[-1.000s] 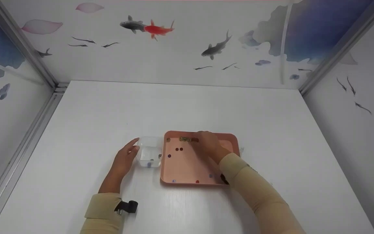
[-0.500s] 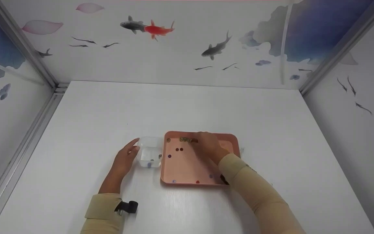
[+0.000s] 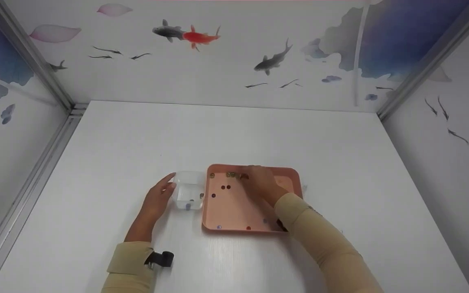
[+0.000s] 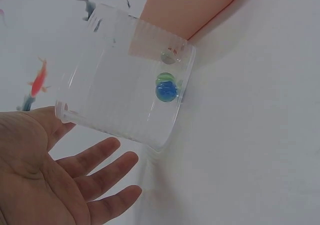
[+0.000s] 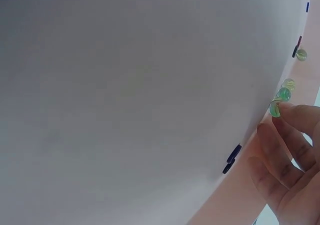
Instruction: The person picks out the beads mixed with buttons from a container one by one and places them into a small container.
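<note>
My left hand (image 3: 157,199) stands at the left side of a clear plastic box (image 4: 112,80), thumb and fingers spread, fingertips at its wall and rim. Inside lie a blue marble (image 4: 166,91), a green one behind it and a pale marble (image 4: 168,57). Over the far side of the salmon-pink tray (image 3: 238,211), my right hand (image 3: 261,179) pinches a green marble (image 5: 275,109) between thumb and forefinger; its other fingers are loosely bent. Beside that one, a green marble (image 5: 284,94) and a paler marble (image 5: 289,84) sit in a row.
The tray also holds two dark round pieces (image 3: 225,187), another dark one (image 3: 213,195), a marble (image 3: 212,175) in the far left corner, and a blue piece (image 3: 219,227) and red piece (image 3: 248,228) along the near edge. Box and tray stand side by side on a white table (image 3: 136,134).
The right hand's fingertips have shifted slightly at the row of green marbles. The left hand and the box stay in place.
</note>
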`<state>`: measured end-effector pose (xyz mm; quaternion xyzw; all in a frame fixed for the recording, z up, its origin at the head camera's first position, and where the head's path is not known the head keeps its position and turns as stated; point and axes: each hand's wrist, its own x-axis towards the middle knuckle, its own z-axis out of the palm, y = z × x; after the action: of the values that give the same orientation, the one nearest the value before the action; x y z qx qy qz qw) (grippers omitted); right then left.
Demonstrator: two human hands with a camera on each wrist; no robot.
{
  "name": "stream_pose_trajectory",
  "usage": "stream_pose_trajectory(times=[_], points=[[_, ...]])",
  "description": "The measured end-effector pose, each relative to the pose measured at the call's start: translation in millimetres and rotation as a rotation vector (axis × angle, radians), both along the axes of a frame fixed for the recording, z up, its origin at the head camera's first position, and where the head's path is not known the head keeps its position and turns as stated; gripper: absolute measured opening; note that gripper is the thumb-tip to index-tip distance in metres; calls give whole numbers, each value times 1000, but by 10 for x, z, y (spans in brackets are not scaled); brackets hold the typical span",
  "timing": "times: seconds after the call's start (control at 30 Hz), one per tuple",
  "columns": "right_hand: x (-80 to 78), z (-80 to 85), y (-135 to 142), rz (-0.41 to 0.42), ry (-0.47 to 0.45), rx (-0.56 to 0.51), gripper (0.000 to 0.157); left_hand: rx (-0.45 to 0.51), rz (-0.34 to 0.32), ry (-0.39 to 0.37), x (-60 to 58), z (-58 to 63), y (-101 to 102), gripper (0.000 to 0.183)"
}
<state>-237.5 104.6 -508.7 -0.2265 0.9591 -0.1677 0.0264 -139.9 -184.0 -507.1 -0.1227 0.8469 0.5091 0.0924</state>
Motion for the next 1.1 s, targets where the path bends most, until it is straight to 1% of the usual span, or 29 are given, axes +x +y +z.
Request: stream_pose_trajectory(times=[0.17,0.33,0.6,0.77,0.87,0.97,1.1], points=[[6,28,7,-25,-48,-16,22,-2,0,2,5,-16,3,49],[-4,47,10,-56,-96,-23,27,-2,-5,22,20,-18,5,49],[-21,88,20,-60,-126,-67,24,8,-8,41,30,-4,2,51],[-22,128,21,-58,-132,-77,28,13,-14,42,14,-9,-11,50],[-19,154,25,-56,-123,-87,28,12,-13,31,6,-7,-10,49],[-18,183,33,-54,-119,-97,28,9,-8,2,-1,-2,-6,48],[-20,220,50,-60,-139,-124,29,16,3,-18,-10,10,2,49]])
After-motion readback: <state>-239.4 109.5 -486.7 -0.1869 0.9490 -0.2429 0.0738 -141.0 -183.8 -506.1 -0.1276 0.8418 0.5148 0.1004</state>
